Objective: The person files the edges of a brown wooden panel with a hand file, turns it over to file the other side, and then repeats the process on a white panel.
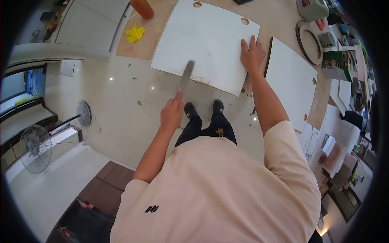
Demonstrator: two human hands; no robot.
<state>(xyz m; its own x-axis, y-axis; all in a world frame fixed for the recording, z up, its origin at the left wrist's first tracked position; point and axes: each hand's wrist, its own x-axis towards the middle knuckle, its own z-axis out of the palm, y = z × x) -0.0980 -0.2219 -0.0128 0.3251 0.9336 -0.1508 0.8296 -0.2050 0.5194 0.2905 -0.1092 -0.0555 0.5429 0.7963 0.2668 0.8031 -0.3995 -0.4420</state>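
Observation:
A flat grey metal tool, like a file [187, 75], is held in my left hand [172, 111], its far end over the near edge of a white panel [202, 40]. Dark chipped marks run along that near edge. My right hand [252, 54] rests on the panel's right edge with its fingers spread. The panel has two round holes near its far edge. Just right of my right hand lies a second white panel [289, 81], also with round holes.
A yellow crumpled cloth [135, 33] and an orange bottle [142, 9] are on the brown tabletop [129, 47] at the left. A dark ring [309, 42] and a basket [312, 9] stand at the right. Debris dots the floor; two fans [35, 148] stand far left.

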